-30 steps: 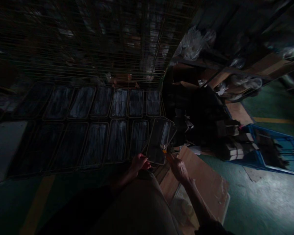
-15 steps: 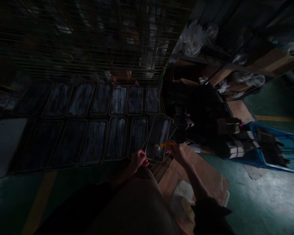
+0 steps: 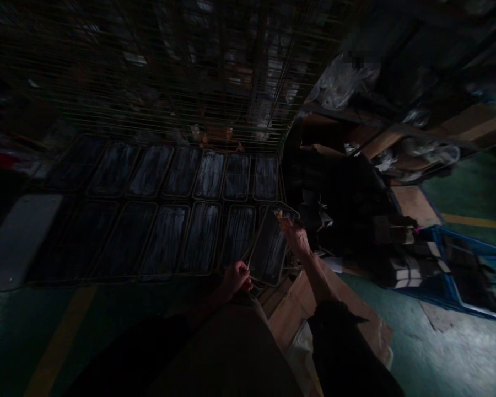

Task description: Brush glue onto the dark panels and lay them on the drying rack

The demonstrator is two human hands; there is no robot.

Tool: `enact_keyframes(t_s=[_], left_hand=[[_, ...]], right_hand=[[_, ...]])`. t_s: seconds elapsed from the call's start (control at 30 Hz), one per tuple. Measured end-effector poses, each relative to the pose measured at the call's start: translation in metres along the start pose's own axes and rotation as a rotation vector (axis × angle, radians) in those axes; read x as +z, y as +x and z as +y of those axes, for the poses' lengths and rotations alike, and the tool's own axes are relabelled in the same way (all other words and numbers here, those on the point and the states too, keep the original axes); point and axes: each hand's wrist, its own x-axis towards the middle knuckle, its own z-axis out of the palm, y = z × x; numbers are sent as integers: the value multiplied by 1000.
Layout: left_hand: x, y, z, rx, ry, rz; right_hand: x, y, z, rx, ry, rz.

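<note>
A dark rectangular tray with a pale rim lies tilted in front of me, its surface marked by whitish streaks. My left hand is closed on its near left edge. In my right hand is a brush with an orange handle; its pale bristles are at the tray's far end. The fingers wrap the handle and hide most of it. Beyond and to the left, similar trays lie in two rows, several smeared with white streaks.
A wire mesh cage stands behind the trays. To the right are a blue crate with dark items and a shelf with plastic bags and cartons. A brown board lies by my right forearm. A pale flat panel is at far left.
My right hand has moved the brush from the tray's middle to its far end. My left hand still holds the near left edge. The whole view has shifted slightly.
</note>
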Motion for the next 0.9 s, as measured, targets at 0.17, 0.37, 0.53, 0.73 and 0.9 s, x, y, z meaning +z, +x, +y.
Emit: enact_keyframes(t_s=[0.17, 0.37, 0.53, 0.73, 0.9], left_hand=[[0, -2, 2, -19, -42, -17], [-2, -4, 1, -4, -84, -41], [-3, -2, -1, 4, -55, -28], [-3, -2, -1, -3, -48, -12], [-4, -2, 1, -23, -20, -2]], right_hand=[[11, -69, -29, -111, 47, -176], [-12, -77, -43, 10, 279, -232], [-17, -9, -23, 33, 89, -41], [14, -16, -24, -44, -90, -154], [27, -92, -53, -182, 0, -282]])
